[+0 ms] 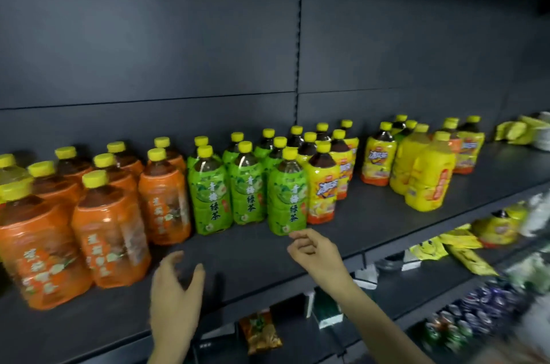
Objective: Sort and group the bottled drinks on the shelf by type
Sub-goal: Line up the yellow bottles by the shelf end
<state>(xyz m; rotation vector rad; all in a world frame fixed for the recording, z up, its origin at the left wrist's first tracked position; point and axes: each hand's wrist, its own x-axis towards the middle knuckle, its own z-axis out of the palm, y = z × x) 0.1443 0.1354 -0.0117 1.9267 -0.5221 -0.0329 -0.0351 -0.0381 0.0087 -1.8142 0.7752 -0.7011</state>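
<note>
Both hands are off the bottles here. The left hand (174, 289) hovers over the bare front of the shelf (253, 259) at about six o'clock, fingers spread, holding nothing. The right hand (312, 250) sits just short of the front green tea bottle (287, 200), at five o'clock from its base. Its fingers are loosely bent and empty too, and the two hands are well apart.

The drinks stand in blocks. The orange-label bottles (110, 232) are out at nine o'clock and the green ones are in the middle. The yellow-label iced teas (323, 194) stand right up against them on the three o'clock side. Then comes a gap, with the solid yellow juice bottles (428, 179) toward two o'clock. That far cluster looks mixed, dark tea bottles standing behind the juice, so I'd judge the sorting unfinished.

Now the danger: that front green bottle stands forward of its row, tight against its iced-tea neighbour. A careless grab or sideways shove could knock the neighbour and topple a line of tall bottles. A reach past to the far cluster could let a forearm sweep the front ones off the shelf.
</note>
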